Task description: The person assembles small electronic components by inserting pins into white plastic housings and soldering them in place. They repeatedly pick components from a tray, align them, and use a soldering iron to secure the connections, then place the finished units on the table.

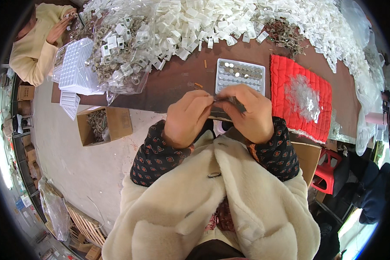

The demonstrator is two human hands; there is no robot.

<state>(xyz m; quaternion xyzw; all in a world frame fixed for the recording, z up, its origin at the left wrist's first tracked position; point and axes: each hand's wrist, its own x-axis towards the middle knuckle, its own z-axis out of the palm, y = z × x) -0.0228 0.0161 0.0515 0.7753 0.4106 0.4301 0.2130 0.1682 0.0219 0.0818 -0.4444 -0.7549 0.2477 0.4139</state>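
Tray (224, 82) of discs (226, 64) is sitting at one o'clock, maybe for easy reaching. The left hand (188, 117) and right hand (247, 112) are pinching a tiny thing (215, 98), too small to name, between them, maybe steadying it.

pale, littered floor (95, 173) spreads left of the dark brown table (177, 79); well apart from the table on that same side i see shelving (21, 135) stacked with cartons (26, 92), and white light (2, 143) glares farthest left of it. a red plastic stool (325, 184) stands near the table's right end.
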